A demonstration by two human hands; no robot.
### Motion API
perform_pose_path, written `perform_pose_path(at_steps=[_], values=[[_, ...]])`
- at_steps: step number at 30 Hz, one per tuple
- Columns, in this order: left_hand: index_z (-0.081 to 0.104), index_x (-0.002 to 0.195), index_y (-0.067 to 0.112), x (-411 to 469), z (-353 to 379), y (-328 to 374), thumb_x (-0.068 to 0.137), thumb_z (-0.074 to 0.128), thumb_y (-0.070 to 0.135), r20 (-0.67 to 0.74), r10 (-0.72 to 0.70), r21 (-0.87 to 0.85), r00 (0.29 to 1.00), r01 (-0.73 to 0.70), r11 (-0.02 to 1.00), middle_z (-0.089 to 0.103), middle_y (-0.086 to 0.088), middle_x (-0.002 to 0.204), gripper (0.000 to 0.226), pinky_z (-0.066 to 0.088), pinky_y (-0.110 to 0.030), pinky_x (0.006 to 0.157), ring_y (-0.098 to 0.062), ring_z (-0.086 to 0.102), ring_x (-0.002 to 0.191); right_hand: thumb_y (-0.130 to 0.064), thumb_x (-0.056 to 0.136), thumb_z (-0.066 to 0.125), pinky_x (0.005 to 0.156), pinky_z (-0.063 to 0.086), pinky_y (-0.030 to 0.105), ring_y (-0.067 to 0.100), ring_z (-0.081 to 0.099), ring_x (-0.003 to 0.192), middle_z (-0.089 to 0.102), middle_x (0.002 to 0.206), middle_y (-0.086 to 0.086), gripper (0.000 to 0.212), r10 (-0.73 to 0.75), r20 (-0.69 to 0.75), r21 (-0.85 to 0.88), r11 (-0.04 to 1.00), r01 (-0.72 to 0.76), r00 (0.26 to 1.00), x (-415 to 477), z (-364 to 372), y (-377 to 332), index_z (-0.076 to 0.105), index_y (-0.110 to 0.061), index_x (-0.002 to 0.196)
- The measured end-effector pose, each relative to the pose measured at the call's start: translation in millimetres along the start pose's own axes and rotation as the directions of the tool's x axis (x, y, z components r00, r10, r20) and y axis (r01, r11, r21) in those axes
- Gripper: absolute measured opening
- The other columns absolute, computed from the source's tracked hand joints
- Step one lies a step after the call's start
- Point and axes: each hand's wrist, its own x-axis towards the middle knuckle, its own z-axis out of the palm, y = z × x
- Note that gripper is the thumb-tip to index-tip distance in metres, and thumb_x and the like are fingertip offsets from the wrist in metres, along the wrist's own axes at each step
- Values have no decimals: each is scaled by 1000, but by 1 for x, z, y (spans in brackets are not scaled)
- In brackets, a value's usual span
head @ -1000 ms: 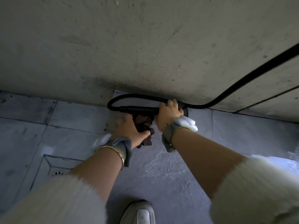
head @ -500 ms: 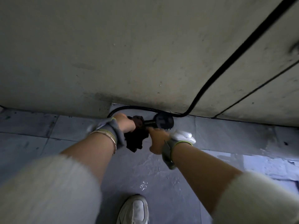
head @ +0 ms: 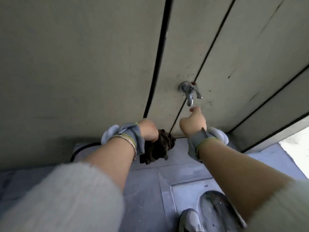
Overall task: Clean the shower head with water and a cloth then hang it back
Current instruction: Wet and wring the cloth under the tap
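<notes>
Grey wall, tap mid-frame. L hand grips cloth; R hand just under tap, fingers hidden, can't tell grip. Prob water step; next: open tap.

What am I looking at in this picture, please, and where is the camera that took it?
There is no machine here: a person works with two bare hands, and the camera sits on the person's head, looking forward and down along the arms. The left hand grips a crumpled dark brown cloth. The right hand holds nothing and reaches up toward a shiny metal wall tap, one fingertip close beneath its spout. A thin black hose runs down the grey wall. Below lie a grey tiled floor, a squat toilet pan and a grey shoe. The shower head is not visible.
</notes>
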Motion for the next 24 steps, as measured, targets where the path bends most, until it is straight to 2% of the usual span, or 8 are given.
perform_pose_path(at_steps=[2, 5, 9, 11, 14, 20, 22, 24], values=[[65, 100, 2, 8, 29, 9, 79, 51, 0, -25, 57, -67, 998, -58, 996, 65, -22, 109, 25, 51, -34, 81, -36, 61, 106, -18, 87, 51, 68, 44, 33, 29, 54, 88, 45, 132, 16, 51, -22, -101, 221, 974, 44, 995, 14, -18, -2, 32, -14, 134], [58, 66, 14, 28, 62, 20, 70, 51, 0, -188, 85, -179, 979, -119, 977, 64, -19, 82, 16, 49, -33, 67, -36, 62, 84, -28, 92, 48, 89, 45, 34, 29, 54, 115, 47, 138, 10, 56, -166, -61, 411, 894, 177, 984, 31, -25, -12, 28, -16, 143], [55, 60, 12, 61, 92, 43, 67, 52, 3, -220, 65, -280, 973, -126, 952, 61, -20, 77, 12, 41, -29, 61, -37, 59, 74, -19, 95, 42, 59, 41, 19, 22, 61, 84, 69, 92, 6, 34, -191, -156, 511, 824, 245, 969, 56, -28, -3, 56, -14, 126], [52, 53, 13, 72, 95, 48, 67, 56, 4, -208, 62, -345, 976, -132, 929, 58, -15, 65, 17, 40, -28, 59, -35, 55, 68, -14, 94, 42, 69, 46, 19, 21, 63, 88, 69, 95, 10, 32, -231, -197, 478, 826, 299, 953, 62, -26, 2, 60, -12, 121], [55, 55, 14, 83, 100, 55, 70, 60, 6, -154, 47, -417, 987, -108, 903, 53, -6, 57, 18, 39, -26, 56, -26, 52, 65, -10, 95, 41, 84, 49, 37, 29, 65, 97, 65, 92, 6, 30, -266, -188, 521, 789, 325, 946, 70, -29, 7, 63, -11, 115], [56, 60, 14, 99, 105, 66, 74, 63, 8, -66, 29, -464, 997, -56, 884, 55, -5, 62, 17, 38, -23, 50, -19, 51, 60, -10, 96, 41, 62, 43, 5, 14, 64, 82, 64, 87, -2, 27, -324, -107, 601, 732, 321, 940, 82, -36, 16, 63, -8, 111], [57, 59, 14, 104, 107, 67, 75, 62, 9, -105, 39, -471, 994, -84, 878, 55, -5, 61, 17, 38, -22, 46, -20, 52, 60, -12, 93, 48, 62, 45, 6, 9, 62, 78, 65, 85, -6, 22, -310, -85, 648, 705, 289, 947, 82, -37, 22, 64, -11, 108], [61, 62, 14, 106, 107, 66, 77, 59, 11, -126, 38, -507, 991, -97, 856, 58, -6, 63, 15, 38, -15, 38, -19, 54, 58, -11, 86, 58, 79, 51, 18, 8, 61, 83, 66, 90, -2, 21, -262, -28, 682, 701, 210, 965, 82, -29, 32, 63, -13, 107]])
